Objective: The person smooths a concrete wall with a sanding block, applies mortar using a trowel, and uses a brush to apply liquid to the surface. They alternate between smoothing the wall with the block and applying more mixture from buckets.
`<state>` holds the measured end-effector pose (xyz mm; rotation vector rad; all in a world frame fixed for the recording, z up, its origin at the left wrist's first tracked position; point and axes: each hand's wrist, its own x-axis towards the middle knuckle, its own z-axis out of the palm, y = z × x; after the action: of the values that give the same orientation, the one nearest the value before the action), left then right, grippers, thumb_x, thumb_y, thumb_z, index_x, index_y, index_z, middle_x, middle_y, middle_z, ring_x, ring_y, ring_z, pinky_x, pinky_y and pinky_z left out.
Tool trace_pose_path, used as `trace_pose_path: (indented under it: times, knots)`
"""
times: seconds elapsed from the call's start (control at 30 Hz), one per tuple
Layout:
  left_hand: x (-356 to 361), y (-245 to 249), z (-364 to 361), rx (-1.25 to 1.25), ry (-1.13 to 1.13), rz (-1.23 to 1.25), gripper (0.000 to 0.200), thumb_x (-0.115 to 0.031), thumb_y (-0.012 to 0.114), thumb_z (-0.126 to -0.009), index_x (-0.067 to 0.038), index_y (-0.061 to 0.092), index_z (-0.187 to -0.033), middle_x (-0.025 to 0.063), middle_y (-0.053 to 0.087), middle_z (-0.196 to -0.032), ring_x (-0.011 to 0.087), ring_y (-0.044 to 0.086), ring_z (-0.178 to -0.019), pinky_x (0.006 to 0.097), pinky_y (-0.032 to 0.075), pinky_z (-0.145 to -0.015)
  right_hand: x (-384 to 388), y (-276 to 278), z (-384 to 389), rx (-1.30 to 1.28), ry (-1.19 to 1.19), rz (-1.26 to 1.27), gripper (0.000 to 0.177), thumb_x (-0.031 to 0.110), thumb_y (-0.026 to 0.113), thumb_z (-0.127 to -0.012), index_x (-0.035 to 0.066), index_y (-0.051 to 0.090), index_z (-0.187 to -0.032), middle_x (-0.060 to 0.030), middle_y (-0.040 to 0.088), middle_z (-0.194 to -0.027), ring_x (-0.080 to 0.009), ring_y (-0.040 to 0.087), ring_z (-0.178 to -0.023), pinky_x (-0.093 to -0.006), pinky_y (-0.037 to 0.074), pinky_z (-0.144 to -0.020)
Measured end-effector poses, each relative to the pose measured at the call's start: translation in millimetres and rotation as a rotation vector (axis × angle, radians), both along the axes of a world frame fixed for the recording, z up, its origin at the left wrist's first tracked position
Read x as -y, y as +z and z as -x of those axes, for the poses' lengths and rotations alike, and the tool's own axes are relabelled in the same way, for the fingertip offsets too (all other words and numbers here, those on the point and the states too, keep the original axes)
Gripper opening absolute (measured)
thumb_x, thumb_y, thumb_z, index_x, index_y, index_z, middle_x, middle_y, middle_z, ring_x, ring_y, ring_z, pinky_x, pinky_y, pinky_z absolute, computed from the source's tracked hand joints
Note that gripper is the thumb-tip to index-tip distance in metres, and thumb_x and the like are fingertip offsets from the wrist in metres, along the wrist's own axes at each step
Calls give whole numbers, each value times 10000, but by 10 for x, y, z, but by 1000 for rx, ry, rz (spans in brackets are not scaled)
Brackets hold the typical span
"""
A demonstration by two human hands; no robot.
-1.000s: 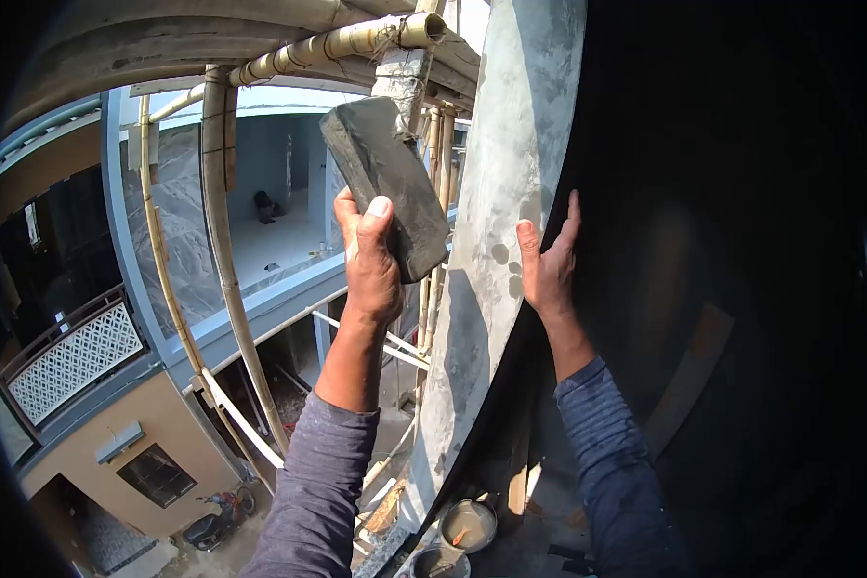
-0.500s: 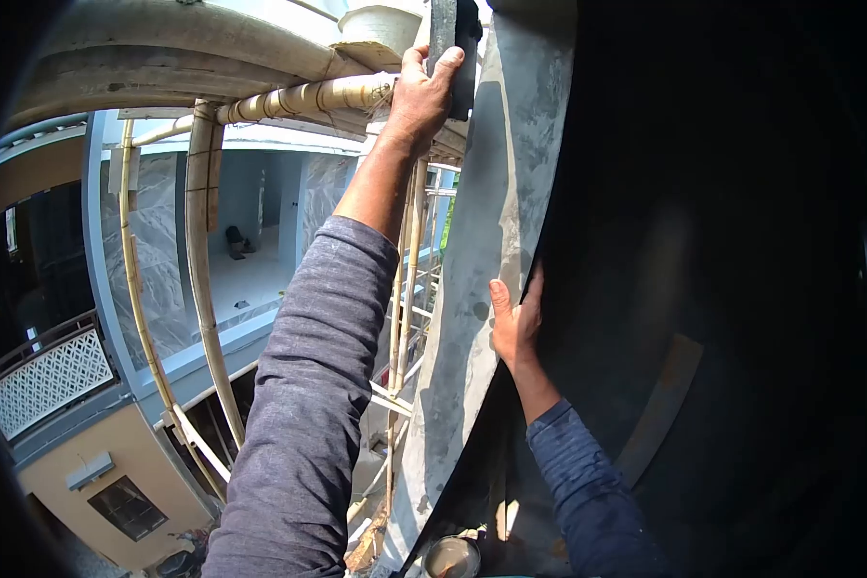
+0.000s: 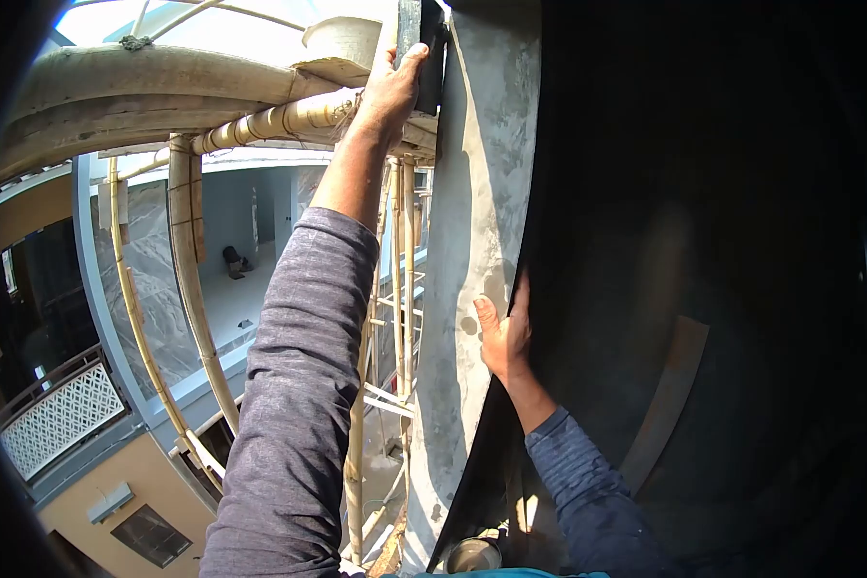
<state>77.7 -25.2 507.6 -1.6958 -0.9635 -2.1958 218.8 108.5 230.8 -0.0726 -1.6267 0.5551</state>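
Note:
My left hand [image 3: 395, 89] is raised at the top of the view, its fingers and thumb closed round a dark grey rectangular block [image 3: 433, 67]. The block's upper end is cut off by the frame, and it stands upright alongside a narrow strip of grey cement-plastered wall [image 3: 501, 106]. Lower down, my right hand [image 3: 507, 337] grips the right edge of that wall strip. Its thumb lies on the sunlit face, while the other fingers go round into the shadow and are partly hidden. Damp dark patches show on the plaster near the thumb.
Bamboo scaffold poles [image 3: 191, 270] and thick beams [image 3: 164, 77] stand at the left, with a pale bucket [image 3: 342, 43] above. A bucket [image 3: 474, 556] sits below the wall strip. In the dark right side leans a flat board [image 3: 667, 395]. Beyond is a building with a balcony railing [image 3: 65, 414].
The view has shifted, so most of the scene sits further left and a little lower. Both hands keep their holds, on the block and the wall edge.

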Motion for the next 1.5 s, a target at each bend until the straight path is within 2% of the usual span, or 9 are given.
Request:
trace_pose_path:
  times: [0.2,0.27,0.33,0.57,0.7,0.83,1.23,1.33,1.5]
  knots:
    - [-178,114,162,25,64,30,818,-509,611,-882,-122,255,-1508,155,255,-1562,304,190,-1447,576,153,-1122,-21,-24,5,14,43,32,838,323,685,-895,-25,210,-1491,-270,415,-1437,-351,441,-1314,-378,354,-1087]
    - [-258,111,188,42,89,26,793,-503,603,-890,-130,270,-1505,155,249,-1565,304,188,-1448,575,148,-1124,-73,-47,32,2,-17,-45,803,280,673,-911,-19,210,-1495,-211,466,-1408,-282,487,-1255,-347,371,-1062]
    - [-301,63,113,83,59,-128,608,-405,589,-924,-42,442,-1388,181,529,-1328,258,471,-1241,388,339,-1064,-19,-26,6,2,20,-10,820,296,682,-901,-22,212,-1493,-241,458,-1408,-320,481,-1269,-364,373,-1066]
    - [-431,85,204,113,50,-59,626,-449,545,-932,-64,428,-1412,154,489,-1386,270,465,-1247,433,354,-1040,-28,-18,5,8,38,-7,852,317,700,-882,-24,214,-1493,-271,463,-1397,-363,489,-1265,-387,378,-1064]
    - [-380,158,239,218,-4,118,605,-491,547,-907,-177,432,-1411,122,468,-1401,282,486,-1209,531,399,-972,-20,-10,-18,55,23,44,868,333,703,-876,-21,210,-1496,-277,439,-1413,-371,459,-1287,-396,355,-1081]
    - [-389,240,329,172,-149,192,476,-455,545,-913,-213,505,-1321,58,620,-1154,187,629,-913,477,518,-757,-62,-24,-3,33,33,4,886,348,704,-873,-3,195,-1507,-284,382,-1450,-386,395,-1333,-410,319,-1105]
    - [-394,121,257,272,65,345,423,-443,568,-902,-69,622,-1092,68,685,-931,169,660,-775,441,548,-758,-42,-21,-7,33,-23,-23,889,351,705,-873,2,190,-1509,-287,417,-1424,-391,432,-1306,-410,325,-1104]
    - [-352,22,107,347,3,462,365,-405,518,-935,-64,629,-1009,58,666,-762,145,625,-618,341,563,-652,-30,-18,-15,35,10,-3,888,358,701,-876,-2,191,-1508,-291,404,-1432,-392,415,-1319,-413,321,-1107]
    - [-618,49,495,328,44,300,320,-368,486,-964,-94,578,-1101,56,658,-844,154,628,-625,358,563,-596,-41,-35,-12,33,-33,-14,883,361,705,-870,-1,210,-1506,-296,383,-1443,-401,392,-1331,-419,315,-1111]
